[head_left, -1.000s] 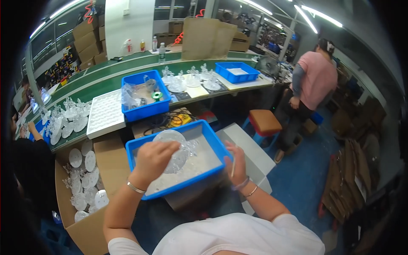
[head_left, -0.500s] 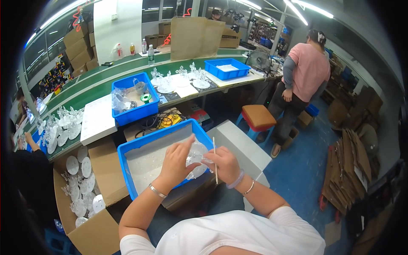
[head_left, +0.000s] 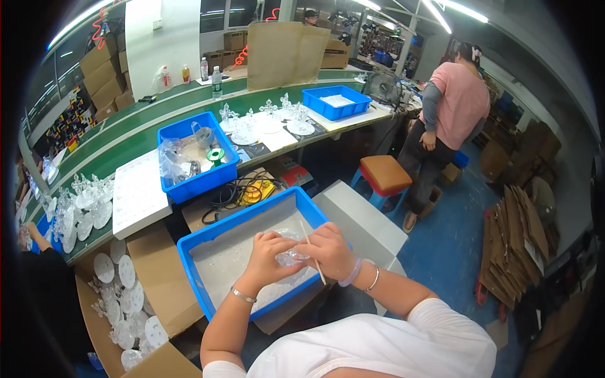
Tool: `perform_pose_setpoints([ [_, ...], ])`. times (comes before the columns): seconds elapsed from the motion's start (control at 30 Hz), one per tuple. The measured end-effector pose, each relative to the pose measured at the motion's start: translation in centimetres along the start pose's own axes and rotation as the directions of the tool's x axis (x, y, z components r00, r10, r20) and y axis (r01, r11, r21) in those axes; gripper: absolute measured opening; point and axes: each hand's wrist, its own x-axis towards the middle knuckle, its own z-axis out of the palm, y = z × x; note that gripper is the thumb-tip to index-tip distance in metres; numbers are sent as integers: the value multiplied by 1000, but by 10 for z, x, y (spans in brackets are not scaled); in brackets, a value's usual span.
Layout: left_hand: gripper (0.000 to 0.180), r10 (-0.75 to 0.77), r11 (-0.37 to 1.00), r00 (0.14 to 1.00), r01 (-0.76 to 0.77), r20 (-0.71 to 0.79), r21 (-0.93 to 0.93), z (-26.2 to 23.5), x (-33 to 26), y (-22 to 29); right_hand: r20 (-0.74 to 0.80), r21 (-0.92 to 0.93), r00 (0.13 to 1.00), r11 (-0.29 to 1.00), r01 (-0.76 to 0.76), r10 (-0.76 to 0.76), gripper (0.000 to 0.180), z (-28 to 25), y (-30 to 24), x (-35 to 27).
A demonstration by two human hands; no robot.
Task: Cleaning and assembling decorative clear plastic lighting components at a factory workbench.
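Note:
A clear plastic piece (head_left: 291, 257), ornate and partly hidden by fingers, is held between both hands above the blue tray (head_left: 234, 217). My left hand (head_left: 267, 258) grips its left side, with thumb and fingers closed round it. On the other side, my right hand (head_left: 333, 253) pinches the piece and also carries a thin pale stick (head_left: 320, 272), which slants up past the fingers. Grey lining with small clear specks covers the tray's bottom. Exactly where the stick touches the piece is hidden.
At left, a cardboard box (head_left: 165, 296) holds clear round-based pieces. A second blue tray (head_left: 208, 179) carries a green spool and plastic bags. Clear ornaments (head_left: 244, 132) stand on the bench. A brown-topped stool (head_left: 384, 173) and a person in pink (head_left: 459, 97) are at right.
Both hands have come lower and closer together over the tray. The left hand's raised index finger has curled in toward the clear piece. The stick has tilted from upright to slanting.

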Motion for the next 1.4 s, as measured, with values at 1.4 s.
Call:
perform_pose_setpoints([
  [1.4, 83, -214, 927, 970, 165, 113, 338, -23, -1, 16, -68, 335, 909, 867, -368, 412, 23, 37, -5, 14],
])
